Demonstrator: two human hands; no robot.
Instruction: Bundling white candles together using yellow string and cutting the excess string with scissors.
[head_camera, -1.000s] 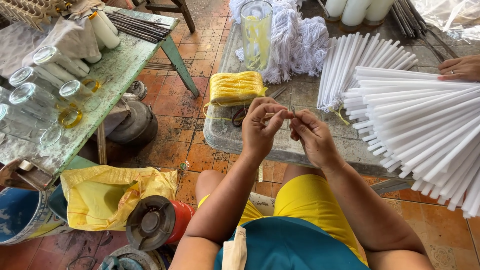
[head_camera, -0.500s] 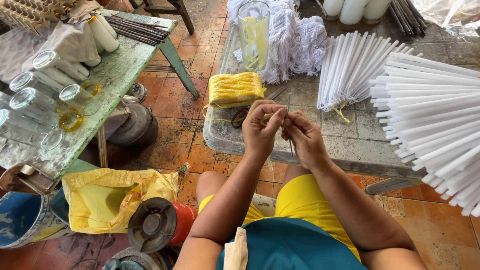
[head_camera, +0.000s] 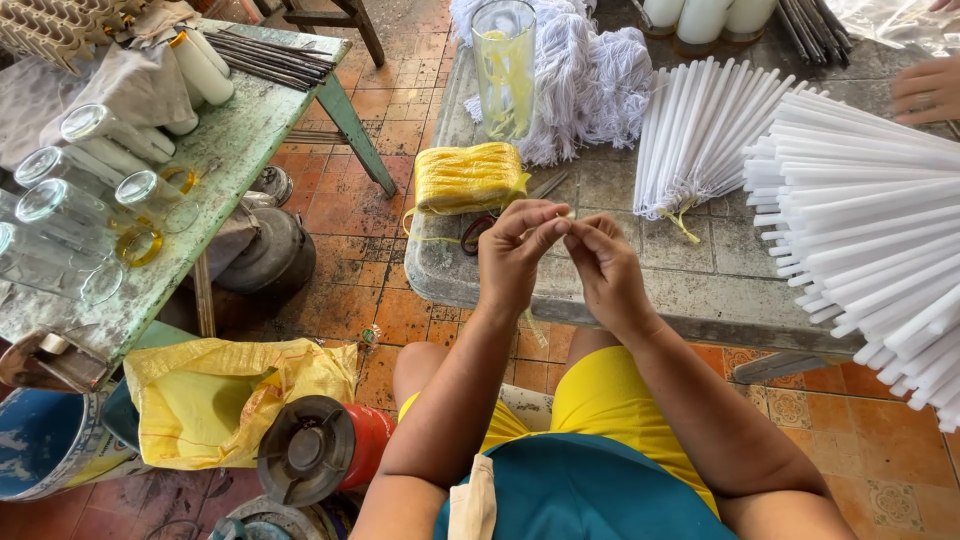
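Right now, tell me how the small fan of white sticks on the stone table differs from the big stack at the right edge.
The small fan of white sticks is tied at its base with yellow string and spreads upward; the big stack shows no tie and lies sideways, ends pointing left. The fan holds far fewer sticks than the stack. The fan sits wholly in view; the stack runs off the frame. Both are thin, white and rest on the stone table.

desk left (head_camera: 250, 130): green, worn; empty glass jars (head_camera: 70, 200), dark rods (head_camera: 270, 55)
desk front (head_camera: 700, 290): white string heap (head_camera: 590, 70), tall glass (head_camera: 505, 60)
floor: yellow bag (head_camera: 215, 400), red canister (head_camera: 320, 450)
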